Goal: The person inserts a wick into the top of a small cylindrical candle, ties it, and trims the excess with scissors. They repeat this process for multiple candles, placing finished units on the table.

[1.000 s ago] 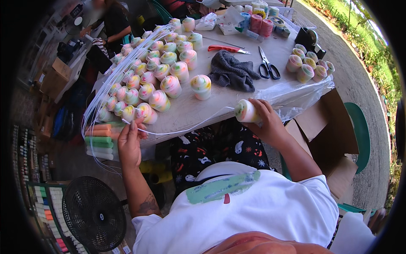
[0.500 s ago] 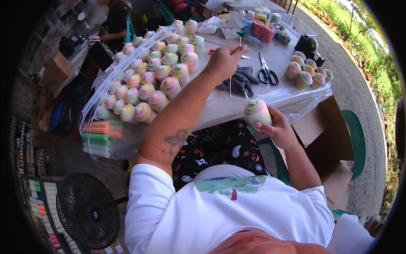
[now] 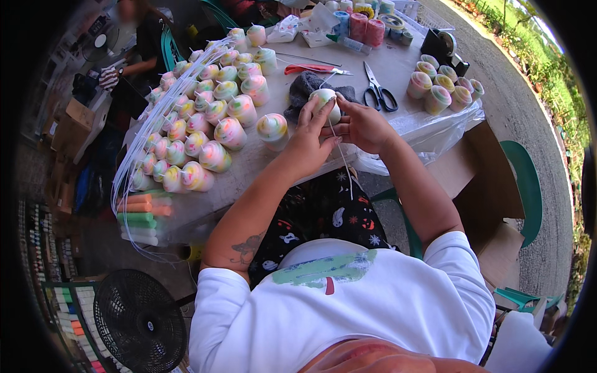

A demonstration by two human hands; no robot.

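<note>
Head view. Both hands raised together over the middle of the table (image 3: 398, 65), meeting on one pale candle (image 3: 328, 102). Left hand (image 3: 308, 140) cupped against the candle's left and lower side, fingers curled up around it, thumb pressed toward the top. Right hand (image 3: 364, 124) closed against its right side, fingertips on the candle's upper edge. Candle thus held between the two hands, lifted clear of the table, just in front of a dark cloth (image 3: 298, 93). Thin white wick (image 3: 342, 158) hanging from the candle down between the wrists toward the lap. Whether either hand pinches the wick: cannot tell.

Just left of the left hand, a single swirl candle (image 3: 273, 129) standing alone on the table. Further left, a dense batch (image 3: 199, 124) of similar pastel candles in rows, reaching to the table's left edge, with loose white strands (image 3: 134, 180) draped over that edge. Below them, stacked coloured wax sticks (image 3: 140, 211). Beyond the cloth, scissors (image 3: 379, 90) with black handles, and a red-handled tool (image 3: 311, 68) near them. To the right, well apart from the hands, a small cluster (image 3: 444, 87) of finished candles. Black fan (image 3: 140, 320) on the floor at lower left. Cardboard box (image 3: 491, 186) open at right.
</note>
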